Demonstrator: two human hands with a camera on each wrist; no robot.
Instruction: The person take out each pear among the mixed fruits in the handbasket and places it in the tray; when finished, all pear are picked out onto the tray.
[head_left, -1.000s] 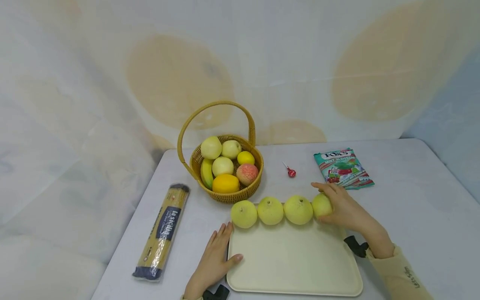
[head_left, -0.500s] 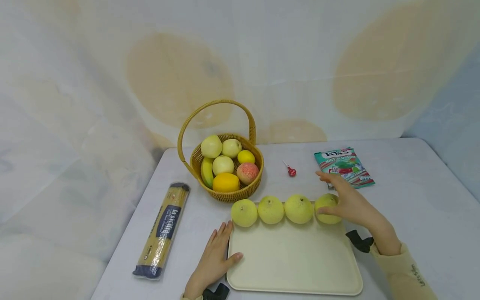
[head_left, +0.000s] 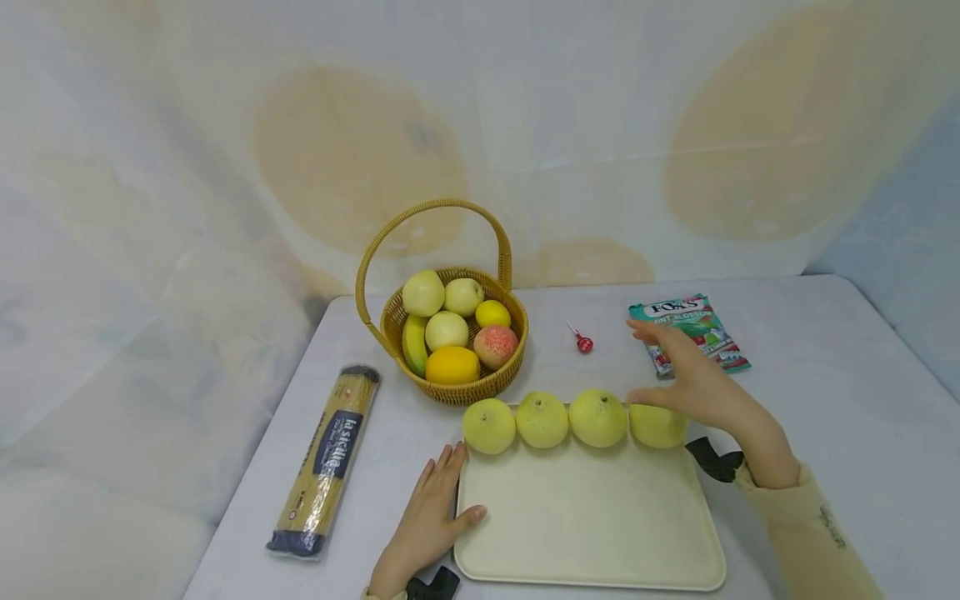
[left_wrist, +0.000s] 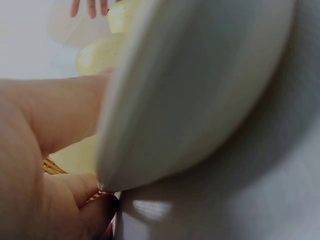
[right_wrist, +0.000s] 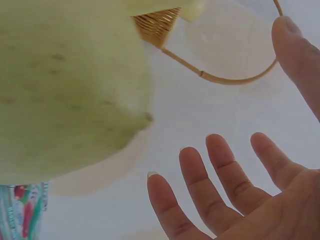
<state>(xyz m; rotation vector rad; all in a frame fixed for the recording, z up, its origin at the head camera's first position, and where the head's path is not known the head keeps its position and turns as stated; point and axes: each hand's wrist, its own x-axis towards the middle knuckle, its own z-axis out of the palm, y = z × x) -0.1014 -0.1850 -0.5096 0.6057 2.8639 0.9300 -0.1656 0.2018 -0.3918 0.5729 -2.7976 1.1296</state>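
A cream tray [head_left: 588, 525] lies on the table with a row of several round yellow-green fruits, one of them [head_left: 597, 418] mid-row, along its far edge. My left hand [head_left: 423, 517] rests at the tray's left edge, fingers straight and thumb over the rim; the left wrist view shows the thumb [left_wrist: 65, 110] against it. Above and just right of the rightmost fruit [head_left: 658, 427], my right hand [head_left: 701, 379] is spread with nothing in it, partly covering that fruit. In the right wrist view, the fingers [right_wrist: 200, 170] stand apart from the big fruit [right_wrist: 70, 95].
A wicker basket [head_left: 480, 388] of mixed fruit stands behind the tray. Right of it lie a red lollipop [head_left: 584, 342] and a green candy bag [head_left: 712, 337], partly behind my right hand. A spaghetti packet [head_left: 326, 462] lies at the left.
My right hand has let go of the rightmost fruit and risen up and away from it. That fruit sits slightly further right than before. My left hand has stayed in place.
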